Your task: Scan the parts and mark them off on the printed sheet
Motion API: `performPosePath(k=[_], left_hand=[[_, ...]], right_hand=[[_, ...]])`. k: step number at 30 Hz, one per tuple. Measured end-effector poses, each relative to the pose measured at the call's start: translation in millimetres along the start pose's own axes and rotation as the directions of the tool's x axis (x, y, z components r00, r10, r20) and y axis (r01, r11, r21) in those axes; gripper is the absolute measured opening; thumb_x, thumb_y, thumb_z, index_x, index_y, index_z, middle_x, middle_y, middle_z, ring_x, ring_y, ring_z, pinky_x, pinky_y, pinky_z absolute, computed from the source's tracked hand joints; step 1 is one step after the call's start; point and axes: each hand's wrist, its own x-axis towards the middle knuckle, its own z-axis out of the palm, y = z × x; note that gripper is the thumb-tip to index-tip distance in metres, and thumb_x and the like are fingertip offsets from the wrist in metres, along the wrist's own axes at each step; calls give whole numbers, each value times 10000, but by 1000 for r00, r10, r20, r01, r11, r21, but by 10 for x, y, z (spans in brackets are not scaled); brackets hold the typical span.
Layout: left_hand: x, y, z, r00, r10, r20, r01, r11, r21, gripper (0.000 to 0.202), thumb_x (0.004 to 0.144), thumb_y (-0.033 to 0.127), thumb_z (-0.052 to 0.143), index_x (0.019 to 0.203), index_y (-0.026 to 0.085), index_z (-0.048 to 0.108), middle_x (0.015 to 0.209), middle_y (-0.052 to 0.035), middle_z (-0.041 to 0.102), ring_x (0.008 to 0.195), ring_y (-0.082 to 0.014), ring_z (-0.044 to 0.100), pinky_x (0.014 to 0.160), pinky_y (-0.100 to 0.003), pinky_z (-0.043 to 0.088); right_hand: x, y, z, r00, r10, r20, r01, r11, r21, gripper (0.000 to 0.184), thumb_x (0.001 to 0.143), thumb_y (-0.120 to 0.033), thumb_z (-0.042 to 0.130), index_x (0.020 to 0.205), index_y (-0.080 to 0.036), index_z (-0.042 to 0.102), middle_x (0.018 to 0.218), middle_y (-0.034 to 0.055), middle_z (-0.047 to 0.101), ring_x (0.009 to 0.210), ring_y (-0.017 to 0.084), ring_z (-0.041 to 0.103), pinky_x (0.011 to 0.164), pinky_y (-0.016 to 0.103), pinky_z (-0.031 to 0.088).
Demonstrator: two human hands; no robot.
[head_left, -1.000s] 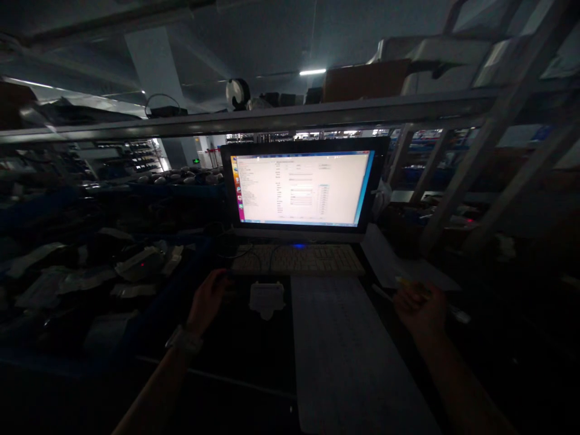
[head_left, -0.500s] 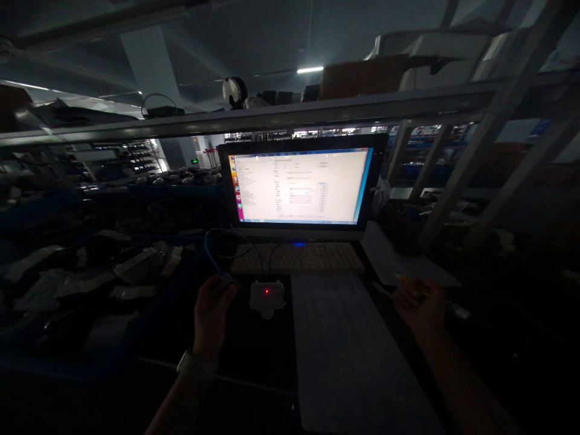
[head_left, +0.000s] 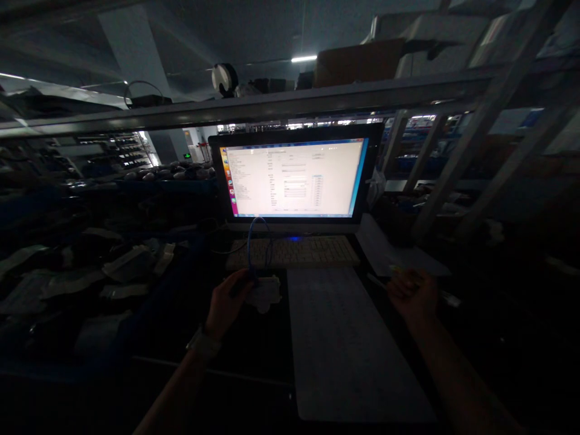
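My left hand [head_left: 230,299] pinches the end of a blue cable [head_left: 249,244], which loops up over the keyboard. Its fingertips are at the upper left of a small pale device [head_left: 263,294] lying on the dark desk. Whether the cable's plug sits in the device is hidden by the fingers. My right hand [head_left: 412,293] is closed around a slim yellowish thing, perhaps a pen, too dark to make out. Between the hands lies a long white sheet [head_left: 344,338].
A monitor [head_left: 294,181] showing a light window stands behind the keyboard [head_left: 294,252]. On the left, a blue bin [head_left: 122,338] holds several bagged dark parts. Another paper [head_left: 394,254] lies at the right. A metal shelf rail [head_left: 272,103] crosses above the monitor.
My left hand has moved right with the cable to the pale device. The red light on the device no longer shows. My right hand stays closed in nearly the same place; the view has shifted slightly.
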Motion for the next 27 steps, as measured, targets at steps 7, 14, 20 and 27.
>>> performPosePath(k=[7,14,20,27], left_hand=[[-21,-25,7,1000,-3,8,2,1000,16,343,746,422,598,989,191,670,1000,-60,723,944,-225,677,873,-360,545],[-52,-120,42,999,-21,43,22,999,-28,364,764,450,573,1014,196,650,1022,-70,717,942,-228,678,849,-356,550],[-45,-160,69,1000,-25,18,25,998,-51,367,765,455,558,1021,202,631,1030,-70,714,946,-225,682,851,-358,556],[-97,-255,39,999,48,7,-48,996,73,377,792,523,546,995,225,656,1036,-67,716,953,-245,681,846,-358,560]], right_hand=[[-25,-24,31,998,38,-46,-37,999,17,341,923,-317,295,628,-208,427,409,-89,321,284,54,269,293,167,249],[-17,4,18,999,-34,7,35,998,-44,306,896,-362,399,631,-212,428,411,-98,328,281,51,269,289,158,246],[21,30,-3,997,-51,57,56,996,-75,325,862,-400,481,605,-214,406,400,-97,356,277,48,291,277,154,255],[-133,14,77,956,-288,55,291,905,-310,270,686,-408,709,735,-207,535,441,-100,509,289,27,318,289,131,237]])
